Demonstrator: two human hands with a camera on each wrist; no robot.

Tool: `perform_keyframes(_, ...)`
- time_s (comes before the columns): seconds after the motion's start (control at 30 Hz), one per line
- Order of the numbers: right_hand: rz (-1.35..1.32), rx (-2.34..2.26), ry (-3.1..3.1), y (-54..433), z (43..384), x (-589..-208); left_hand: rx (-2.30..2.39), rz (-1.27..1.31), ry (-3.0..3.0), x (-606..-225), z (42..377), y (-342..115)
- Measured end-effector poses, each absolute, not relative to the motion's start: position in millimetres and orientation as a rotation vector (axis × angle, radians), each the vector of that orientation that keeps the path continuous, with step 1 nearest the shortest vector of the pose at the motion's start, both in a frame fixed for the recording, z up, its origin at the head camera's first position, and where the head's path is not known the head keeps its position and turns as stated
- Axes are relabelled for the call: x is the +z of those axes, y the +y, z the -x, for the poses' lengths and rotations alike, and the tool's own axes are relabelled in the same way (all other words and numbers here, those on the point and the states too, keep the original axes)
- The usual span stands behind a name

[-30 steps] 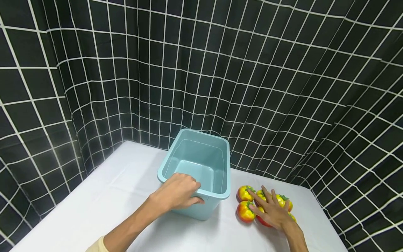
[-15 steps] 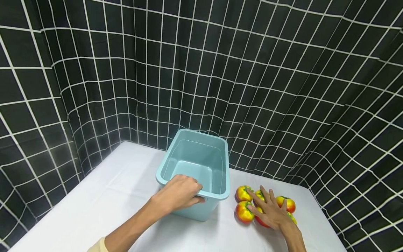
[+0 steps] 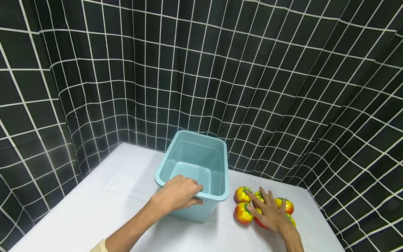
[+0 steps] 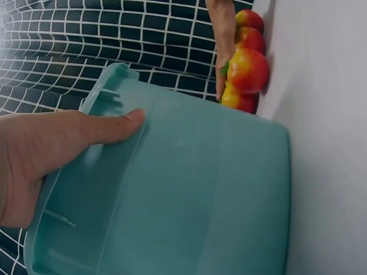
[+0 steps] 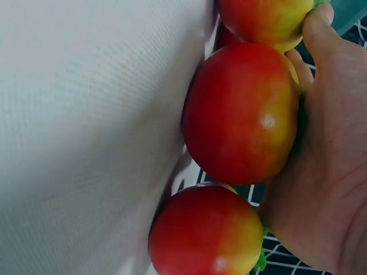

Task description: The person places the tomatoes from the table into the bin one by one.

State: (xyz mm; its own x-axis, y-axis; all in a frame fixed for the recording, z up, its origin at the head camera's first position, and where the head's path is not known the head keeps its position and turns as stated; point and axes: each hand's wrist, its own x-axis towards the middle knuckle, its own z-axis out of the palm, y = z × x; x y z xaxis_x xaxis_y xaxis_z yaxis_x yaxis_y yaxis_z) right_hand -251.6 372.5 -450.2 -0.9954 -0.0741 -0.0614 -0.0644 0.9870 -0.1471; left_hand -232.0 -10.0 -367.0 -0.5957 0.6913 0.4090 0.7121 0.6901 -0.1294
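1. Black cloth (image 3: 195, 71) with a white grid, in loose folds behind and at both sides of a white surface (image 3: 126, 189).
2. On the surface, toward its far side: pale blue-green bin (image 3: 201, 154), upright, mouth upward, with a rounded rim (image 3: 225, 168); inner walls and floor in view from above.
3. At the near side of the bin, left hand (image 3: 180, 192) clamped on the rim: fingers over the edge and into the mouth, thumb flat along the outer wall, plain to see in the left wrist view.
4. To the right of the bin, near but apart from it: close cluster of red-and-yellow fruits (image 3: 243, 214) with green leafy tops, at least six in sight, some partly hidden.
5. Over the cluster, right hand (image 3: 271, 211), palm down, fingers straight and spread well apart, thumb at the nearest left fruit.
6. Large in the right wrist view: three fruits beside the palm, red toward the surface, yellow toward the leaves. Cannot tell how many of the fruits come under actual touch.
7. Around the left forearm, at the lower edge of the head view: cream sleeve (image 3: 100, 246).
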Motion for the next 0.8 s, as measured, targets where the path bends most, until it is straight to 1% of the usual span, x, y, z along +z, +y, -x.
perform_keyframes(0.23, 0.116, -0.197, 3.068, 374, 250, -451, -0.073, 1.077, -2.485, -369, 230, -10)
perform_keyframes(0.4, 0.129, -0.166, 3.098, 373, 249, -447, -0.105, 1.125, -2.513, -362, 233, -17)
perform_keyframes(0.57, 0.144, -0.179, 3.113, 371, 248, -444, -0.269, 1.132, -2.594, -348, 236, -41)
perform_keyframes(0.7, 0.159, -0.224, 3.126, 377, 247, -437, -0.387, 1.048, -2.661, -340, 240, -68)
perform_keyframes(0.8, 0.177, -0.236, 3.151, 385, 247, -423, -0.403, 0.988, -2.687, -340, 244, -86)
